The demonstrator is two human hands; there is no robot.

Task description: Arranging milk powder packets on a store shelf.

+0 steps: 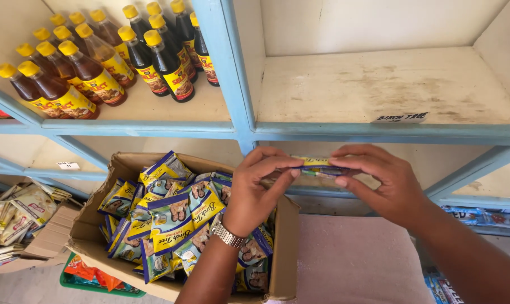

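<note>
Both hands were raised in front of a blue-framed shelf unit, sharing a thin stack of packets (318, 165) seen edge-on, yellow above and blue below. The left hand (259, 191) pinched the left end of the stack between thumb and fingertips; its grip was closed on the packets. A metal wristwatch (228, 235) sat on that wrist. The right hand (383, 183) held the right end, fingers lying along the top and thumb beneath, its grip likewise closed on the packets. The stack was level, just below the front edge of the right-hand shelf (379, 90), touching neither shelf nor box.

The right-hand shelf was a bare, scuffed white board with a small handwritten label (400, 117) stuck on its front lip.

Below and left of the hands stood an open cardboard box (94, 211), flaps up, filled with a loose heap of blue-and-yellow sachets (167, 217) of the same kind. The left forearm crossed over the near right corner of the box.

On the upper left shelf stood rows of brown sauce bottles (97, 59) with yellow caps, some lighter in colour, some darker. At the far left, on a lower level, lay a pile of pale sachets (18, 211) on flattened cardboard. Something orange and green (94, 280) showed under the near edge of the box. Low at the right edge, more blue packets (480, 217) rested on a lower shelf.
</note>
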